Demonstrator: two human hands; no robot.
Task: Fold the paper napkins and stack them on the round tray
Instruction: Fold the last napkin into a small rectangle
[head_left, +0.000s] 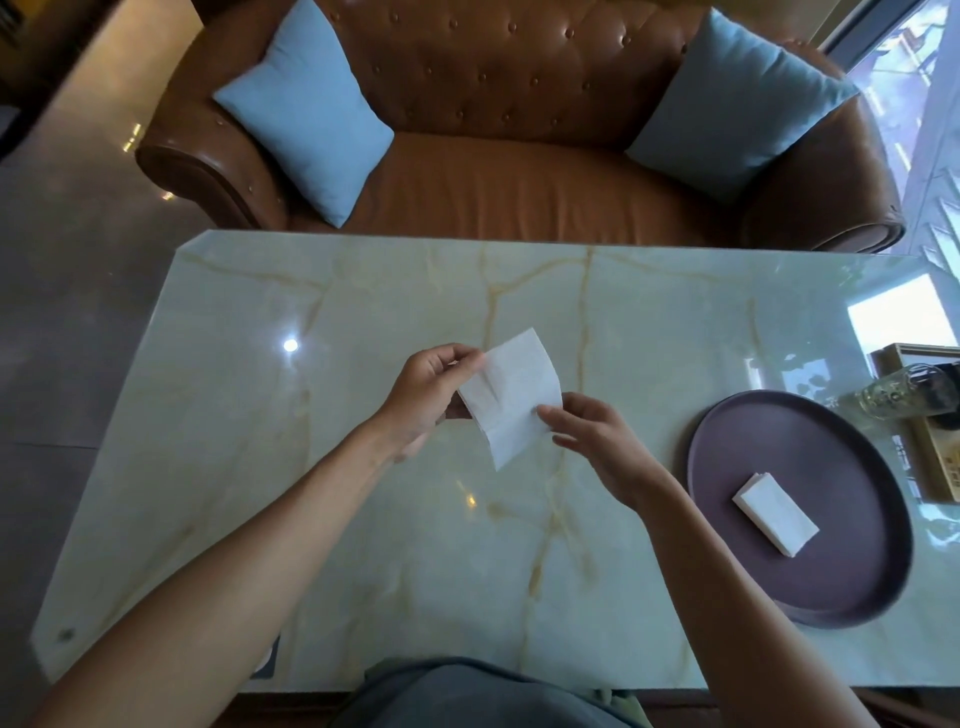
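Pinched between thumb and fingertips of the left hand: the upper left edge of a white paper napkin, grip closed on it. Pinched likewise at the right edge by the thumb and forefinger of the right hand, the remaining fingers loosely curled beneath. Held up off the counter, roughly at its middle, tilted so one corner points down toward the body and the opposite corner up toward the sofa. Partly unfolded, with a soft crease running across the lower part and a faint wrinkle near the left grip. Both forearms bare, reaching in from the bottom of the view.

Below and around: a glossy pale green marble counter with tan veins and bright light reflections. To the right, well apart from the hands, a round dark tray lying flat near the counter's right edge. On the tray, a small stack of folded napkins, white, rectangular, set diagonally near the tray's middle. Just beyond the tray's far rim, a clear glass jar lying tilted over a wooden box at the frame edge.

Farther back, past the counter, a brown tufted leather sofa with two light blue cushions, one at the left arm, one at the right. Window glass at the far right.
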